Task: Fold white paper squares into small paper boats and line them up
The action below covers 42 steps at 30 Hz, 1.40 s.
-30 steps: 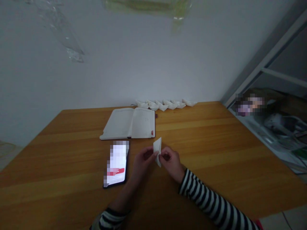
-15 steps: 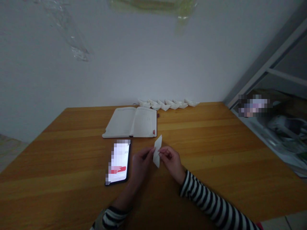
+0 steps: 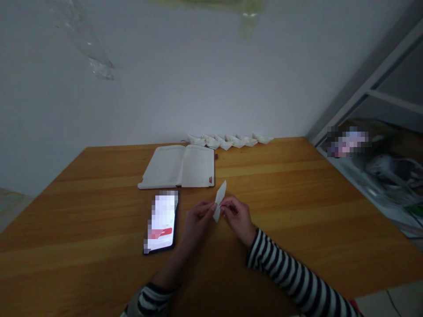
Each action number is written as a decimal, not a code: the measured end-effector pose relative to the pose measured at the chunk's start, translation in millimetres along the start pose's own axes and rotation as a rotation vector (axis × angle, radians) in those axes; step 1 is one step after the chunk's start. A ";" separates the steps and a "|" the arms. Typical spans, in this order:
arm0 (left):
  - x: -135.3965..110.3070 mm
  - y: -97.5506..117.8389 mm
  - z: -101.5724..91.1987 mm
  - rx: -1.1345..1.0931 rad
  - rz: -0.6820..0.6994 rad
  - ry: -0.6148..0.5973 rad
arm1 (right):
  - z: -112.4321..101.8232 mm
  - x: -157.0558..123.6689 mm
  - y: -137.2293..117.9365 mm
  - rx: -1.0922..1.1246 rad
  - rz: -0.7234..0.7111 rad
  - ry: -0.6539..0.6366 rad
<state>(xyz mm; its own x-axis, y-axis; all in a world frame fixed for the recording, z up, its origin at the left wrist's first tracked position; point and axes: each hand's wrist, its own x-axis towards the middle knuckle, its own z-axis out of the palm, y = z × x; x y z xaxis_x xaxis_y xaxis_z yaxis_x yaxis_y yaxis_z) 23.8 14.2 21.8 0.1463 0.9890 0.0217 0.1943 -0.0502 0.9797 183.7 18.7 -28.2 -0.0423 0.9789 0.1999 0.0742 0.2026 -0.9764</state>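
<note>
A small piece of folded white paper [image 3: 221,192], long and pointed at its upper end, stands tilted between my hands above the table. My left hand [image 3: 197,222] pinches it from the left, thumb and forefinger closed on its lower half. From the other side my right hand [image 3: 238,217] grips the same paper with its fingertips. The fingers cover part of the folds. Just left of my left hand lies a phone [image 3: 161,222] with its screen lit. An open notebook [image 3: 198,167] with blank-looking pages rests beyond the hands.
Several folded white paper boats [image 3: 231,141] stand in a row along the wall at the back of the wooden table [image 3: 297,215]. To the right, past the table's edge, a shelf unit [image 3: 393,99] holds blurred items.
The folded paper has tilted, its upper point leaning further right, and both hands have shifted slightly with it. The whole view has moved a little.
</note>
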 end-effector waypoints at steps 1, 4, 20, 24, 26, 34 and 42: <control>0.4 0.0 -0.6 0.002 0.004 -0.017 | -0.8 0.3 0.3 -0.010 -0.003 0.004; 1.3 0.2 -1.6 0.013 0.018 -0.059 | -2.2 2.3 1.3 0.002 0.021 0.012; 5.7 -4.9 -5.9 0.083 0.091 -0.174 | -9.5 7.4 0.9 0.058 0.076 -0.073; 5.1 -3.5 -6.8 0.069 0.091 -0.177 | -8.6 6.3 3.5 0.112 0.098 -0.098; 5.2 -2.3 -6.9 0.070 0.077 -0.178 | -9.2 6.5 3.9 0.124 0.106 -0.110; 2.3 -8.3 -2.1 0.173 0.016 -0.122 | -9.0 2.3 -15.4 -0.115 -0.019 -0.224; -16.1 -5.0 6.8 0.474 0.151 -0.134 | 3.0 -15.3 -25.5 -0.148 -0.034 -0.157</control>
<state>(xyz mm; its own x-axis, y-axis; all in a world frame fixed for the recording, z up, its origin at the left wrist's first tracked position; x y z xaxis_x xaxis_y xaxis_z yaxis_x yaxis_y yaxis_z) 27.0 -2.4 15.2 0.3237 0.9409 0.0996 0.5750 -0.2793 0.7690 179.4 -1.4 -6.6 -0.2008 0.9578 0.2058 0.2148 0.2480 -0.9447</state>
